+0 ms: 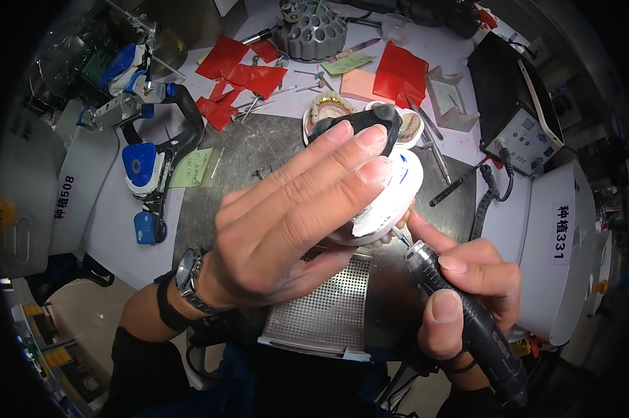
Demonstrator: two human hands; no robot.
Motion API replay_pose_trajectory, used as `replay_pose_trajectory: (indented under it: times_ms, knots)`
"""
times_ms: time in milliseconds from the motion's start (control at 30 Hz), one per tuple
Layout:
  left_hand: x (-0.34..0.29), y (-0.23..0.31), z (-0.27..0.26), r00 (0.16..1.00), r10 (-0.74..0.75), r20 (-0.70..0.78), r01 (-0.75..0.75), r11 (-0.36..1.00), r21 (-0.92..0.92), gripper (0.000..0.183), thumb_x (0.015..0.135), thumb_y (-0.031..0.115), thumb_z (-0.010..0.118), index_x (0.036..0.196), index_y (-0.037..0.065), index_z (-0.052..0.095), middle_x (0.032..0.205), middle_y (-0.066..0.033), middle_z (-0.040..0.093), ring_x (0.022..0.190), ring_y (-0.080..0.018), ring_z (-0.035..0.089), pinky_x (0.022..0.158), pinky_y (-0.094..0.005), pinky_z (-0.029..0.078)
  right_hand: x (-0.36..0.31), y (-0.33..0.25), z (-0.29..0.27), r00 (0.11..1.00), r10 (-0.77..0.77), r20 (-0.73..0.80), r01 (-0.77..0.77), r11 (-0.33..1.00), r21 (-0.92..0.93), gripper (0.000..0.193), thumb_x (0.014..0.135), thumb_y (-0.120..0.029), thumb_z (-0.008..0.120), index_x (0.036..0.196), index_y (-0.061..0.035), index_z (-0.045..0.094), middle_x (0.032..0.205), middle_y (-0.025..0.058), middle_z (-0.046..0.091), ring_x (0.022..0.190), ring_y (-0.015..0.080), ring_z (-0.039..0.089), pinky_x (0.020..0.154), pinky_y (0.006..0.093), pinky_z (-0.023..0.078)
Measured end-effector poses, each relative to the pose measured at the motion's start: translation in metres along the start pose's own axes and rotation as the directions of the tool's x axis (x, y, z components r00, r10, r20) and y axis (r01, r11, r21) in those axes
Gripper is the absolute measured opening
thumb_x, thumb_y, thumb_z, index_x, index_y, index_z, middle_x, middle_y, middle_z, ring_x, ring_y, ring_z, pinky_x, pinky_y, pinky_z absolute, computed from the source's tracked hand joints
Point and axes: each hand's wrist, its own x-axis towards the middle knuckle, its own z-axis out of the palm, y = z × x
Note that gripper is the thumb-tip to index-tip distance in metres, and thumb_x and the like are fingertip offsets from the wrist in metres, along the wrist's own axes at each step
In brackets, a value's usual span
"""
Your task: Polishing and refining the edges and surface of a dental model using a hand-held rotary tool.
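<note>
My left hand (293, 216) wraps round a white plaster dental model (397, 191), its fingers across the top and its thumb underneath. Blue marks show on the model's pale upper face, and a few teeth peek out below its near edge. In my right hand (485, 275) is a black dental handpiece (480, 324), gripped like a pen. Its thin bur (401, 237) points up at the model's near right edge; whether they touch I cannot tell. Just beyond my left fingertips is a curved black piece (386, 122), partly hidden. Another dental model with gold-coloured teeth (330, 101) lies behind it.
A perforated metal grate (321, 306) lies below my hands. Blue-and-black articulators (140, 164) stand at left. Red sheets (255, 78), loose burs and a grey bur holder (311, 35) are at the back. A black control unit (520, 111) and white bins (555, 258) flank the right.
</note>
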Motion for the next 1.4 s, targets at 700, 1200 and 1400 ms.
replay_pose_trajectory:
  times_ms: [700, 1200, 1400]
  knots:
    - [0.0028, 0.003, 0.0024, 0.994, -0.084, -0.073, 0.078, 0.994, -0.081, 0.077, 0.065, -0.002, 0.081, 0.132, -0.008, 0.043, 0.126, -0.0373, 0.054, 0.119, -0.0429, 0.058, 0.098, -0.0447, 0.051, -0.0027, -0.0076, 0.0006, 0.997, 0.073, 0.015, -0.073, 0.997, 0.0, 0.028, 0.085, -0.007, 0.07, 0.102, 0.0051, 0.052, 0.085, 0.019, 0.058, 0.104, 0.0498, 0.063, 0.091, 0.0423, 0.055]
    - [0.0011, 0.0039, 0.0039, 0.99, -0.119, -0.073, 0.11, 0.987, -0.12, 0.077, 0.064, -0.003, 0.079, 0.131, -0.011, 0.043, 0.127, -0.0368, 0.054, 0.12, -0.0421, 0.057, 0.101, -0.0445, 0.049, -0.0061, 0.0, 0.0018, 0.999, 0.031, -0.038, -0.035, 0.993, -0.112, 0.03, 0.089, -0.024, 0.061, 0.102, 0.0001, 0.048, 0.08, 0.015, 0.053, 0.072, 0.0168, 0.056, 0.094, 0.0598, 0.052]
    - [0.0008, 0.0047, 0.004, 0.986, -0.137, -0.091, 0.127, 0.987, -0.103, 0.076, 0.063, -0.004, 0.078, 0.131, -0.011, 0.045, 0.127, -0.0336, 0.056, 0.119, -0.0389, 0.059, 0.099, -0.0411, 0.051, -0.0047, -0.0084, 0.0041, 0.993, 0.114, -0.018, -0.116, 0.989, -0.089, 0.03, 0.088, -0.023, 0.06, 0.101, 0.0013, 0.048, 0.079, 0.0151, 0.052, 0.073, 0.0172, 0.055, 0.095, 0.0618, 0.05]
